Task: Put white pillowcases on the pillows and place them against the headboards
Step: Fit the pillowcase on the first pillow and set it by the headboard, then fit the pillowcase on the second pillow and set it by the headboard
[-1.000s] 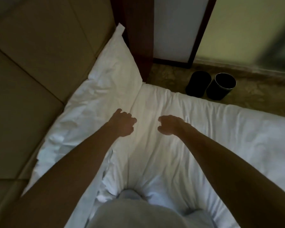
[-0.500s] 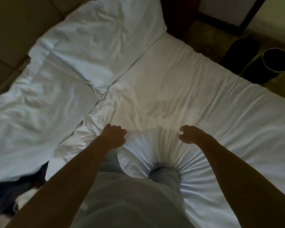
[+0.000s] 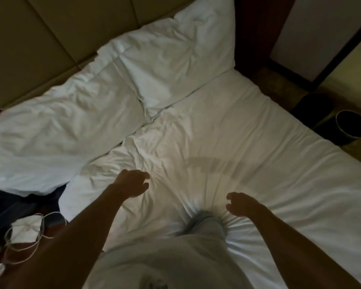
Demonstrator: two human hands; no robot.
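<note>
Head view, two white pillows point(image 3: 133, 84), rumpled, against headboard point(image 3: 50, 38)

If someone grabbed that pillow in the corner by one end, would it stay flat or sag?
The corner pillow would probably sag: its case is creased and dimpled, which suggests soft filling. It looks puffy, so likely light for its bulk. It should not roll or slide much, since it lies slumped against the headboard and the other pillow.

Arms: 2 bare forearms, no sleeves in view, no watch or rings visible
Top: pale grey shirt point(image 3: 154, 261), faint dark print near its lower edge
Legs: light grey trousers point(image 3: 204, 226), loosely creased at the knee
</note>
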